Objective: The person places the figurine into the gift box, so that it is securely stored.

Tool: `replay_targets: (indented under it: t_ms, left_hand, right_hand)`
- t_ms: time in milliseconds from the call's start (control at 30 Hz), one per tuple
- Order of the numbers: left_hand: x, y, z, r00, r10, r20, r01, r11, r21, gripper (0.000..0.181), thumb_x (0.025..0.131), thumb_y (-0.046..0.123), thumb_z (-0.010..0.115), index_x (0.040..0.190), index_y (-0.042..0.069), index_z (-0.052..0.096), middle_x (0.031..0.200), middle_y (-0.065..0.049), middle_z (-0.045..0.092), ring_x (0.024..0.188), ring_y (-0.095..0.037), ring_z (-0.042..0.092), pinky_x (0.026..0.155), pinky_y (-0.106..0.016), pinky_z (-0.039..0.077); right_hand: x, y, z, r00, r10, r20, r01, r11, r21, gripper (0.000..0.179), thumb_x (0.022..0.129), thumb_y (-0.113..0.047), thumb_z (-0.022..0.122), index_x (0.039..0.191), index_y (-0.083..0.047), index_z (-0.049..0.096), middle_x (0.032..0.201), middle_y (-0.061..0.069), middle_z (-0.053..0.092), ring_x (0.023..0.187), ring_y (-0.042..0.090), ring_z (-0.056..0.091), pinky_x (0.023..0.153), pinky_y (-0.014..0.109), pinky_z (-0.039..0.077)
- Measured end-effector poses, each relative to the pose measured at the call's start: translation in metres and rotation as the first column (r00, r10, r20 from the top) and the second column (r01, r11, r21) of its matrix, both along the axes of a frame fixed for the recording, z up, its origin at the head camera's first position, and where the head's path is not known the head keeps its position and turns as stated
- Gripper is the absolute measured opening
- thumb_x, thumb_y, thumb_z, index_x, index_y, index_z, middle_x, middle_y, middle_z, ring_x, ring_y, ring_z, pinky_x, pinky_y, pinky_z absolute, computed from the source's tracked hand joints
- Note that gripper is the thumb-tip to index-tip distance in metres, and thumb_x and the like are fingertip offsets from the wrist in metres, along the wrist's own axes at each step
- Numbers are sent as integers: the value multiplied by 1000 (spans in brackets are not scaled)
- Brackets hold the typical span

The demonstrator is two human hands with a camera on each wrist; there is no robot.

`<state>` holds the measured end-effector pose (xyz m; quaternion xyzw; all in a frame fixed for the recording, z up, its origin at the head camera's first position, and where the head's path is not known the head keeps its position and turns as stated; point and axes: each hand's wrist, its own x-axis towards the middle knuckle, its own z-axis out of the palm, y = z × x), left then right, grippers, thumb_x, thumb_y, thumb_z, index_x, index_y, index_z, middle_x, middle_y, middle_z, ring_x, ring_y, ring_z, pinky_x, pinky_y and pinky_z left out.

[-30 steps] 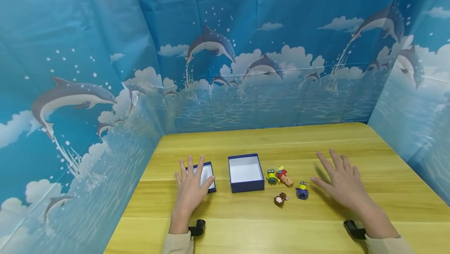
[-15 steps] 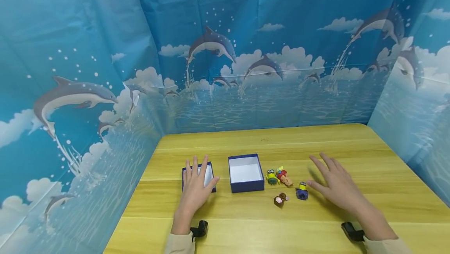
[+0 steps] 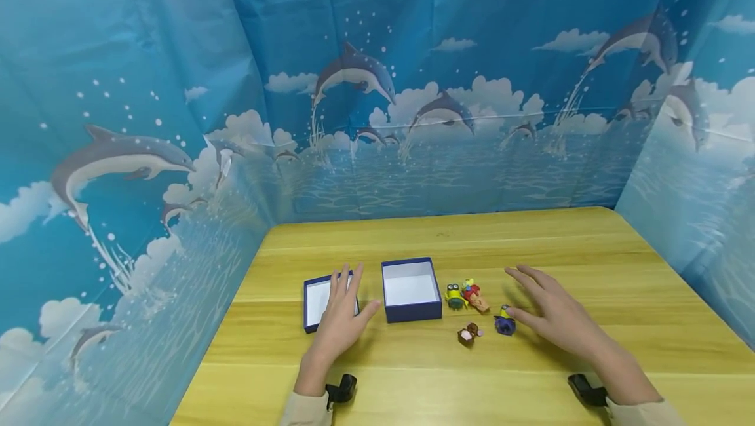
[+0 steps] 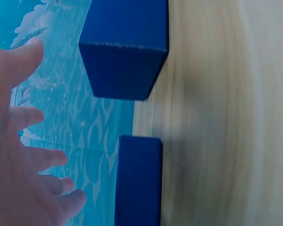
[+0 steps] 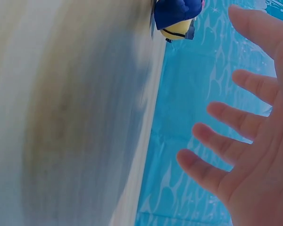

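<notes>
My left hand (image 3: pixel 339 328), fingers spread and holding nothing, hovers over the right side of a shallow blue lid with a white inside (image 3: pixel 317 301). To its right stands a deeper blue box (image 3: pixel 414 310), its white inside facing up. My right hand (image 3: pixel 560 321) hangs above the table with its fingers extended and nothing in them. Nearest its thumb is a minion figure in purple (image 3: pixel 504 326), partly covered by the thumb in the head view; the right wrist view shows this minion figure (image 5: pixel 177 19) apart from the hand.
Between box and right hand lie a green-and-yellow minion figure (image 3: pixel 455 297), a red-and-tan figure (image 3: pixel 474 296) and a small brown figure with pink parts (image 3: pixel 468 334). A dolphin-print curtain (image 3: pixel 436 151) borders the wooden table (image 3: pixel 413 387) at the back and sides.
My left hand has moved right, uncovering more of the lid. My right hand has moved left, closer to the purple minion figure. The box and figures stay in place.
</notes>
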<state>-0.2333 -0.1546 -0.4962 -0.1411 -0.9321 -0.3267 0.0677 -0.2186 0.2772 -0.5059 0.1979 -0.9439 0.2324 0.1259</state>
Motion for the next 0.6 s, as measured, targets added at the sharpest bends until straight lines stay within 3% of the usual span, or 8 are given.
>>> replay_targets:
  t_ms: [100,267,433,600]
  left_hand:
    - [0,3,0,999,-27,26,26,999,32,79,99,56,55,160,44,6,168,-3,1,152,-26,-9,114,-67,19]
    - [2,9,-1,994,-89,63,82,992,97,78,98,63,49,161,42,9,168,-1,2,152,-25,-4,115,-66,13]
    - [4,16,-2,987,-151,64,141,980,141,76,101,56,51,163,33,12,168,-2,8,153,-27,5,116,-63,16]
    - [4,22,-2,981,-183,69,167,967,190,72,103,47,52,162,35,12,167,3,14,151,-25,14,117,-59,21]
  right_hand:
    - [-1,-2,-1,1000,14,-5,-14,1000,-6,77,93,-45,72,158,-30,33,153,15,39,134,45,40,94,71,40]
    - [0,-4,-2,999,35,9,-35,999,-14,75,92,-47,72,156,-32,36,147,11,46,130,41,46,92,69,44]
    - [2,-8,-2,999,46,23,-46,999,-16,72,91,-49,72,154,-29,42,140,9,53,125,38,51,93,66,46]
    - [4,-10,-2,997,33,65,-32,999,-8,70,89,-51,73,150,-29,48,133,9,59,120,38,57,89,64,49]
